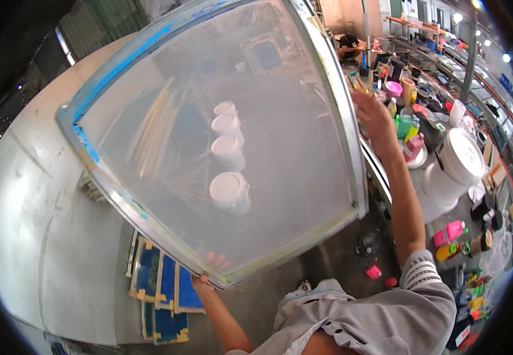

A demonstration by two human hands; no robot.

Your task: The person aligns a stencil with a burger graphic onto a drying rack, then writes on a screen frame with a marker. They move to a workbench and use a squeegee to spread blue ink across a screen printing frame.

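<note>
A large screen-printing frame [295, 260] with pale see-through mesh is held up tilted in front of me. Blue marks and worn tape run along its upper left side. At the lower corner my left hand [204, 281] grips the rim, its fingertips showing faintly through the mesh. On the right side bar, higher up, my right hand [376, 118] is closed on the edge, some of its fingers hidden. Through the mesh I see a row of several white buckets [229, 192] and a bundle of long pale strips [153, 130].
Left of me stands a big pale panel [17, 207]. Blue-meshed frames [188, 290] lean beside it. To the right are stacked white buckets [454, 168], a pink jug [448, 234], bottles and other clutter. Another person [349, 46] is far back, near long racks [445, 62].
</note>
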